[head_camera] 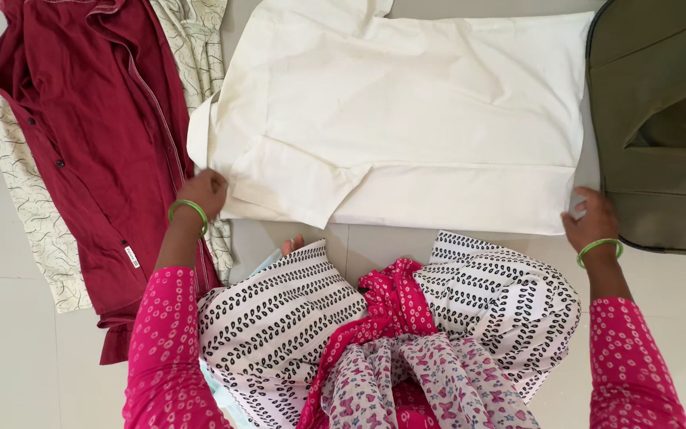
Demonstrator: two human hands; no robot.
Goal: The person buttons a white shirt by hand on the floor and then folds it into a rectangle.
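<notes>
Both hands (pixel 202 193) (pixel 589 221) — fingers pinching the smooth cream folded shirt's (pixel 406 119) near corners

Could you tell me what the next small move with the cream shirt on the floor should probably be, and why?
Probably lift the near edge and fold it away over the rest. The left hand and the right hand each grip an end of the near edge of the cream shirt, which lies flat and partly folded, a sleeve already turned in, with bare cloth beyond.
</notes>
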